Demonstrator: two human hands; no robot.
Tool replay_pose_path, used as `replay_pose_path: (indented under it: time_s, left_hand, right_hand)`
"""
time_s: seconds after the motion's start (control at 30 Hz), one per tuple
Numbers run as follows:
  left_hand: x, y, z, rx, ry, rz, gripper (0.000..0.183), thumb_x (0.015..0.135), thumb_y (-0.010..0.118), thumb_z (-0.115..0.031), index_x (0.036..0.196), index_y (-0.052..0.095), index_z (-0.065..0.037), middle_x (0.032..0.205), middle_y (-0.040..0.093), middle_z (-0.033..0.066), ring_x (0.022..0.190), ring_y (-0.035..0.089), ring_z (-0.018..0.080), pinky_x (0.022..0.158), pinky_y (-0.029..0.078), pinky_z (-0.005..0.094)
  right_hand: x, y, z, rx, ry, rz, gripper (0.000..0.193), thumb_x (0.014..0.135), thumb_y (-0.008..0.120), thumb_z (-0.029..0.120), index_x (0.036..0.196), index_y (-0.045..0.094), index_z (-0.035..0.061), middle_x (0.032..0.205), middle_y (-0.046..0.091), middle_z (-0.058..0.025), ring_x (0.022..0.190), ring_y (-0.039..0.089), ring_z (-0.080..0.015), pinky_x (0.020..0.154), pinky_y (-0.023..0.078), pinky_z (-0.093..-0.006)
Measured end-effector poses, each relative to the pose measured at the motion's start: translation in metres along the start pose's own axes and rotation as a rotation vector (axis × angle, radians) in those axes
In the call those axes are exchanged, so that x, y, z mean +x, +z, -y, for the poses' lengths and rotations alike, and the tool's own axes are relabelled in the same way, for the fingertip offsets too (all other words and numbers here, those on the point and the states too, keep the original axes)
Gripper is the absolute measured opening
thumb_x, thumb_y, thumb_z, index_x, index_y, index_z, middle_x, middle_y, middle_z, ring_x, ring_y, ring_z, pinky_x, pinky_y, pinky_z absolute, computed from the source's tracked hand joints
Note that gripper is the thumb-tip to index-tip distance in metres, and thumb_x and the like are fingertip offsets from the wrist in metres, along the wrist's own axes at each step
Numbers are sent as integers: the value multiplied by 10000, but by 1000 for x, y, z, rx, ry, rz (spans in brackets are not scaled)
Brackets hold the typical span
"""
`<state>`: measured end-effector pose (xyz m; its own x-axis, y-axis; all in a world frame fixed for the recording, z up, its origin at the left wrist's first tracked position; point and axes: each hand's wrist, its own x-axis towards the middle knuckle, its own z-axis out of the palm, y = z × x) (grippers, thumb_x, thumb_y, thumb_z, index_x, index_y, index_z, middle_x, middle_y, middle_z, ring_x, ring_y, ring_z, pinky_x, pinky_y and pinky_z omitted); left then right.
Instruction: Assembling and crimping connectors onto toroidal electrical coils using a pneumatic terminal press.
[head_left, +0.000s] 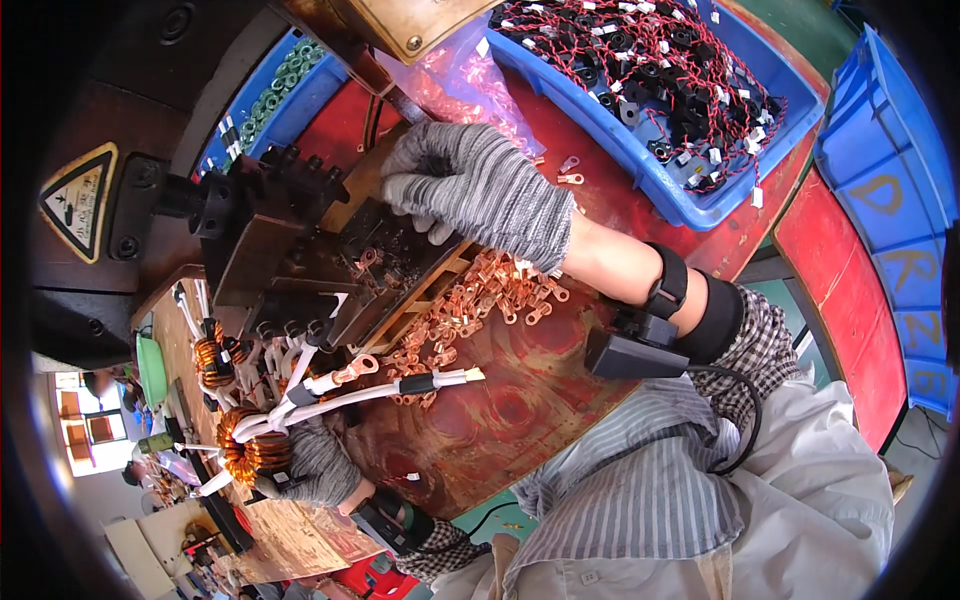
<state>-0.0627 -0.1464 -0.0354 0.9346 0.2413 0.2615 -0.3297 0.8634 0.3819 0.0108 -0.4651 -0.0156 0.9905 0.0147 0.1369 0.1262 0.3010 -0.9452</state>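
My left hand [322,466], in a grey knit glove, is closed around a ring-shaped coil [250,446] wound with copper wire. White-sleeved leads [375,392] reach from the coil to the right. One lead ends in a copper ring terminal [357,370]; another shows a bare tip. My right hand [478,188], gloved the same way, is over the dark metal block of a crimping press [270,240]. Its fingers are curled in, and whatever they may hold is hidden. A heap of copper ring terminals [495,295] lies beside the block, below my right hand.
A blue bin [690,205] of black parts with red-black twisted wires stands at the far right of the red worktable [500,420]. Near it are a clear bag of terminals [470,90] and another blue bin [285,130]. More coils [212,358] stand at left. Blue crates [890,190] rise at right.
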Motion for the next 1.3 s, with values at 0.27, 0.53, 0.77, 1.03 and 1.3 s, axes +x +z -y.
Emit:
replay_pose_path:
  time_s: [0.27,0.53,0.77,1.03,1.3]
  left_hand:
    - [0,-14,-1,-42,48,25,619,681,644,-236,1213,408,-27,1237,442,116,1170,380,289,1007,186,570]
    - [-11,-17,-3,-505,20,138,1060,537,743,-145,1352,78,-16,1392,174,185,1297,175,270,1063,163,410]
    - [-5,-10,-1,-705,-564,459,636,722,675,-209,1247,360,-37,1224,425,119,1173,377,271,1051,219,425]
    - [1,-12,-10,-530,-645,714,521,810,559,-298,1232,389,-43,1212,437,131,1138,408,280,1029,253,450]
    - [-10,-24,-17,-624,-567,561,383,896,381,-286,1170,436,-23,1084,514,126,1034,476,283,953,356,437]
  right_hand:
    - [-8,-20,16,-208,-29,74,150,776,586,178,792,596,30,634,580,-41,516,540,-99,469,473,-243]
    - [-77,25,-5,-477,51,850,379,881,444,358,1009,526,11,847,572,-152,821,568,-274,750,444,-337]
    - [-110,46,-72,-89,346,846,335,852,453,345,796,584,41,672,571,-86,655,561,-203,630,441,-329]
    - [-115,52,-55,-173,28,1006,417,853,419,378,765,575,2,675,545,-180,616,519,-287,605,409,-394]
    - [-40,37,34,-1105,-734,345,313,810,541,334,678,527,50,620,475,-128,590,519,-296,491,399,-382]
